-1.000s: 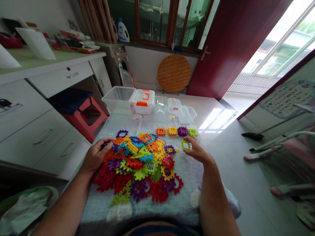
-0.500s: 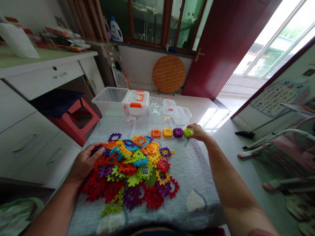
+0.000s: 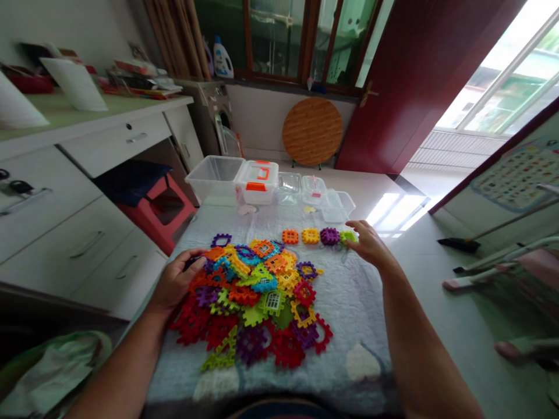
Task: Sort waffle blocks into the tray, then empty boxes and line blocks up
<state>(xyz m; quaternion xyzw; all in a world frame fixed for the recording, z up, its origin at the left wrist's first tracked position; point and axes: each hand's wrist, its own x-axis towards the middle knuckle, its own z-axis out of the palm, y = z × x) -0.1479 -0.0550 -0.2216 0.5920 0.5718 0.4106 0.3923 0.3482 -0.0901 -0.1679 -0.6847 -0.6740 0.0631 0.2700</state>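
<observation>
A heap of colourful interlocking plastic tiles (image 3: pixel 257 291) lies on a table under a pale quilted cloth (image 3: pixel 353 308). Behind it is a row of single tiles: orange (image 3: pixel 290 236), yellow (image 3: pixel 310 235), purple (image 3: pixel 329 235) and green (image 3: pixel 348 236). My right hand (image 3: pixel 370 245) is at the row's right end, its fingers closed on the green tile. My left hand (image 3: pixel 177 282) rests against the heap's left edge. Its fingers are curled in among the tiles, and what they grip is hidden.
At the table's far end stand a clear bin (image 3: pixel 213 174), a white box with orange clasps (image 3: pixel 257 180) and small clear tubs (image 3: pixel 323 198). White drawers (image 3: pixel 65 233) and a red stool (image 3: pixel 152 203) are at the left. Tiled floor (image 3: pixel 454 326) lies at the right.
My right hand carried a green tile from beside the heap out to the right end of the row and stays on it. My left hand has not moved.
</observation>
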